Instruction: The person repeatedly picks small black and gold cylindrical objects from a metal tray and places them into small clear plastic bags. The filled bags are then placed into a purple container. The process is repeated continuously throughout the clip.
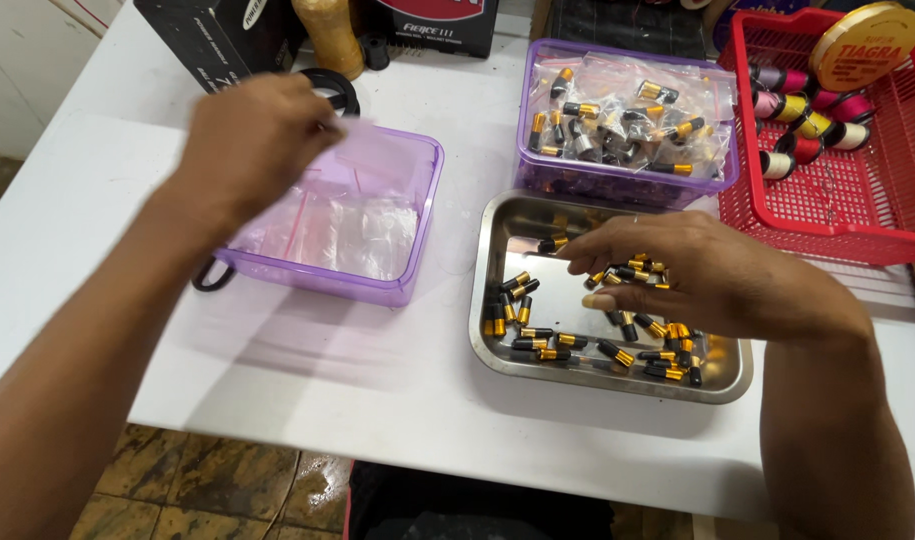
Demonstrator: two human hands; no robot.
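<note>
My right hand [697, 275] hovers palm down over a steel tray [497, 345] that holds several small black-and-gold cylinders [542, 347]. Its fingers curl over a few of these pieces near the tray's middle; whether any are gripped is hidden. My left hand [252, 140] reaches over a purple plastic box [327, 280] of clear small plastic bags. Its fingertips pinch one clear bag [372, 150] at the box's far edge.
A second purple box [577, 180] at the back holds bagged black-and-gold pieces. A red basket [857, 215] with thread spools and a round gold-lidded tin stands at right. Black boxes, a gold spool and a black ring sit at the far edge of the white table [307, 370].
</note>
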